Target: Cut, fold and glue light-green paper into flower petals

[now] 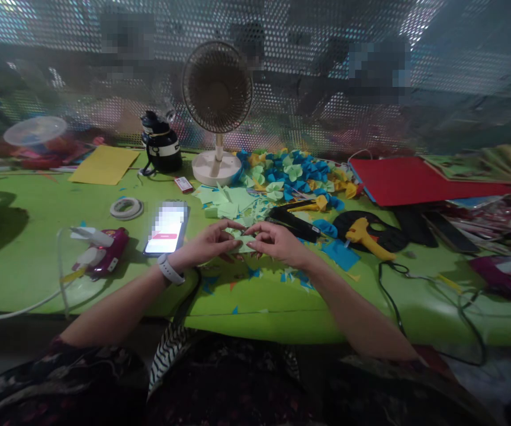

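Between my two hands is a small piece of light green paper [241, 244], low over the front part of the green table. My left hand [208, 244] pinches its left side, and a pale watch strap circles that wrist. From the other side my right hand [277, 241] grips the paper, its thumb and forefinger close together. The fingers hide much of the paper's shape. Just beyond lie light green paper cutouts [232, 202] and a black stapler [293, 222]. Paper flowers [293, 168] in blue, green and yellow are heaped at the back.
A phone [166, 228] with a lit screen lies left of my hands, beside a tape roll [126, 208] and a maroon power strip [108, 254]. A fan [217, 168] and black bottle [164, 145] stand behind. On the right are a yellow glue gun [366, 238], its cable and red sheets [419, 180].
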Demonstrator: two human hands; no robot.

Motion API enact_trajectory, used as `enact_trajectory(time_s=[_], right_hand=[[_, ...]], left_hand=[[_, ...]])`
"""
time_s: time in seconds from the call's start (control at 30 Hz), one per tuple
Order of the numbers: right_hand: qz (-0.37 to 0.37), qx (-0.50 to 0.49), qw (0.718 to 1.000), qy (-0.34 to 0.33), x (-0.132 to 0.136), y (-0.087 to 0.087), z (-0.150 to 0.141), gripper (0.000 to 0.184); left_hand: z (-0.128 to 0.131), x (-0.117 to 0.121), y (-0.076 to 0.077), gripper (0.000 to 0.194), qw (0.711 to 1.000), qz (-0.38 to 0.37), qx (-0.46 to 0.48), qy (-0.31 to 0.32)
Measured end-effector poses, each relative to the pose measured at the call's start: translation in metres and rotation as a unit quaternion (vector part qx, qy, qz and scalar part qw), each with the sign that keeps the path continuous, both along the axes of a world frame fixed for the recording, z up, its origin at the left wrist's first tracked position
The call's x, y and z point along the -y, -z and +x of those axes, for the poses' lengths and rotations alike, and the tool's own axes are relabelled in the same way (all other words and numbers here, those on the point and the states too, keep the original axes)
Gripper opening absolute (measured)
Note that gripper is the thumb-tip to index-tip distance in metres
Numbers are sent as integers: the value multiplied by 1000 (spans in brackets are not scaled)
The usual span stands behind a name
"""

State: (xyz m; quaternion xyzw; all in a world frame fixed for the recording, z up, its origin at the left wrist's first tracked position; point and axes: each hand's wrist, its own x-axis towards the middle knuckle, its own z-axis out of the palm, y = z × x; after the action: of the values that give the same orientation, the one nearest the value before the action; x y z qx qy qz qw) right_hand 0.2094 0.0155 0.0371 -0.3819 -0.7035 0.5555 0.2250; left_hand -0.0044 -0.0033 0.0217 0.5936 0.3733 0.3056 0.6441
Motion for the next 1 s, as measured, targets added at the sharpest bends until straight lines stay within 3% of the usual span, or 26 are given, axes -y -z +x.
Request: enact_trajectory(time_s=[0.23, 0.43, 1.0], right_hand=[[3, -7, 1000, 1, -2, 2, 1, 30], [4, -11, 1000, 0, -5, 4, 3, 30], [8, -29, 1000, 6, -8, 3, 5, 33]], left_hand=[[0, 0, -3, 44, 1000, -13, -12, -16], [-1, -3, 0, 29, 997, -70, -41, -17], [-3, -6, 5, 29, 997, -63, -3, -38]])
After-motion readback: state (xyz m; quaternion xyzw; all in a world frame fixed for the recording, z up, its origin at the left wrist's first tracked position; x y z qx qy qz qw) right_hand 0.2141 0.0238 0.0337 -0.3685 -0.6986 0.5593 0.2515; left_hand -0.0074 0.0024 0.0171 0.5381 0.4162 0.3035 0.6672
